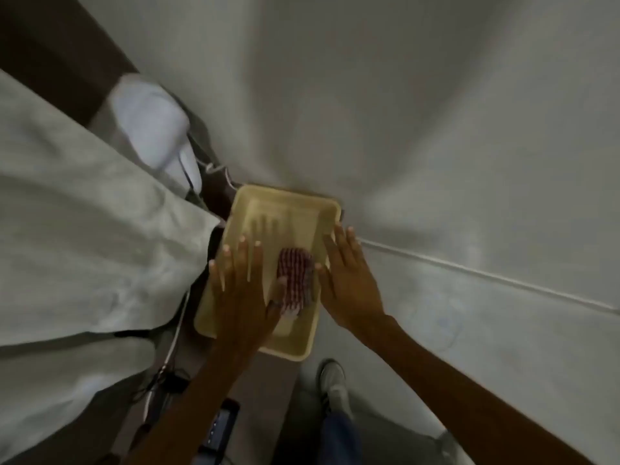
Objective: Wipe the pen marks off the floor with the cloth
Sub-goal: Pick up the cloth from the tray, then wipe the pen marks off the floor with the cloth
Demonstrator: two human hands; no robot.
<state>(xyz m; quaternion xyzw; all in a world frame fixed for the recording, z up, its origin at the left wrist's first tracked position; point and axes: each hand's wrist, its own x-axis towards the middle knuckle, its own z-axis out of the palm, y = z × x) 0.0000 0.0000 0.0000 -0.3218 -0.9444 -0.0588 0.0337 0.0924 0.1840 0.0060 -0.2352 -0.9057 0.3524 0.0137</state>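
A red-and-white checked cloth (295,280) lies bunched inside a cream plastic tray (288,199). My left hand (240,283) hovers flat over the tray's left half, fingers spread, its thumb next to the cloth. Over the tray's right rim my right hand (349,280) is also flat and spread, thumb beside the cloth. Neither hand grips anything. Faint pen marks (443,317) show on the pale floor to the right of the tray.
A bed with a grey-green sheet (73,236) fills the left side. A white pillow-like bundle (154,125) lies behind it. Cables and a power strip (218,427) run along the bed. My shoe (333,380) stands below the tray. The wall's base line (486,273) runs right.
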